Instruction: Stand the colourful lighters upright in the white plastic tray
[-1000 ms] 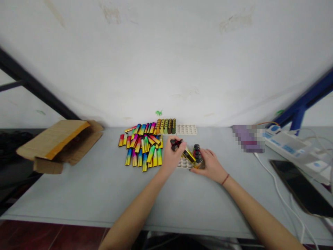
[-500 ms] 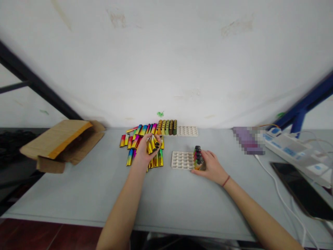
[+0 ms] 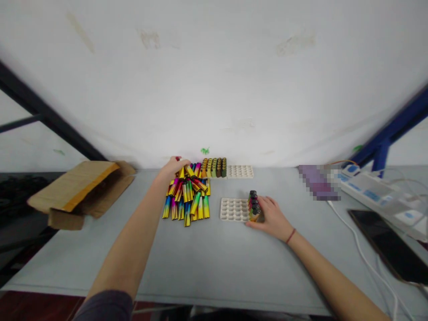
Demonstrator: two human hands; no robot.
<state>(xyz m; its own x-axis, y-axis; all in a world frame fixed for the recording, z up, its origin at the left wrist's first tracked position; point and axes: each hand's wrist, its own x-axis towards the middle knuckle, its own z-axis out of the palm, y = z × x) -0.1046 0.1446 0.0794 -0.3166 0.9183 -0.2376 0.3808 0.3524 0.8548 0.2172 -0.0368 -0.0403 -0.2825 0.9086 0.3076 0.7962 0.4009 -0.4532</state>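
A heap of rainbow-coloured lighters [image 3: 187,196] lies on the grey table [image 3: 214,258]. My left hand [image 3: 172,168] reaches to the far end of the heap, fingers curled over a few lighters there. A white tray with round sockets [image 3: 234,209] sits to the right of the heap. One row of lighters [image 3: 253,206] stands upright along its right edge. My right hand [image 3: 272,218] rests against that row and the tray's right side, fingers closed around the lighters.
A second white tray [image 3: 240,171], partly filled with upright lighters [image 3: 214,165], stands at the back by the wall. An open cardboard box [image 3: 80,187] lies at the left. A power strip [image 3: 374,189], white cables and a dark phone [image 3: 389,245] occupy the right side.
My left hand left the near tray, went to the heap, then stretched further back to the heap's far end. My right hand stayed at the row of upright lighters.
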